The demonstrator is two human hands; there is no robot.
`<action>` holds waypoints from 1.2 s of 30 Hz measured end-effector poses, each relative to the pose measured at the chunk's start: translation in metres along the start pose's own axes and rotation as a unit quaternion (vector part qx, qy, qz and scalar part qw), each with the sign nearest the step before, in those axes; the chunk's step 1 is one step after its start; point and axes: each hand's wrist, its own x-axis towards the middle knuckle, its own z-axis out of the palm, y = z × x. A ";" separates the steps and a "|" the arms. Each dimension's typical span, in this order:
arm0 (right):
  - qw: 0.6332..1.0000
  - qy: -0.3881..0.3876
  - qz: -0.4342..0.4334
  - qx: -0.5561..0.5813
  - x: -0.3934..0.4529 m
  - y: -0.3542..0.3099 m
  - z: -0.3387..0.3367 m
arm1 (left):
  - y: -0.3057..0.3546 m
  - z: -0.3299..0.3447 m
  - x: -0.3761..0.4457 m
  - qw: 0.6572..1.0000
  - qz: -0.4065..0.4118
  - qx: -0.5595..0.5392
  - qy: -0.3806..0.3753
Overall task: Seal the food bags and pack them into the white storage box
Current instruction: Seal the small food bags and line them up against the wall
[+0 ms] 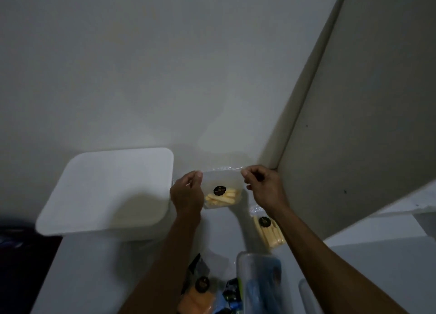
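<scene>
The small clear plastic food bag of pale yellow sticks with a dark round label (221, 192) is held upright above the white tabletop (94, 266), right of the white rounded-square plastic storage box (106, 191) and just in front of the far wall. The left hand (187, 193) has its grip narrowed to a pinch on the bag's top left corner; the right hand (264, 188) pinches the top right corner in like manner, so that the mouth strip is stretched between them. Whether the seal is pressed shut along its length cannot be told from this view. The storage box appears covered by its lid (no opening is visible), so packing will presumably require one hand to free itself first. Risks noted: with the bag hanging from two corner pinches only, a slip at either corner would tip the contents toward the mouth, and an unclosed strip could spill them. Uneven pull may leave the seal gapped at the middle. A second clear bag of yellow sticks with the same dark label (269, 233) lies on the tabletop to the near right, under the right forearm; a careless drop of that arm could crush it. The near clutter, including a clear plastic container (257, 283) and an orange packet (197, 299), could be knocked by either elbow.
</scene>
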 end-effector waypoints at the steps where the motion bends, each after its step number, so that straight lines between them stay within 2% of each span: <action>1: 1.000 0.000 0.002 -0.007 0.011 0.007 0.005 | -0.006 0.007 0.011 1.000 -0.012 -0.006 0.011; 8: 0.999 0.015 0.009 -0.026 0.075 0.056 0.041 | -0.036 0.043 0.069 0.993 -0.087 -0.042 0.070; 16: 0.998 0.029 0.043 0.037 0.105 0.067 0.068 | -0.053 0.059 0.106 0.991 -0.066 -0.055 0.104; 28: 0.996 0.072 0.044 0.032 0.118 0.059 0.085 | -0.055 0.075 0.127 0.984 -0.077 -0.057 0.150; 36: 0.993 0.072 0.075 0.050 0.102 0.052 0.074 | -0.040 0.065 0.101 0.987 -0.089 0.005 0.130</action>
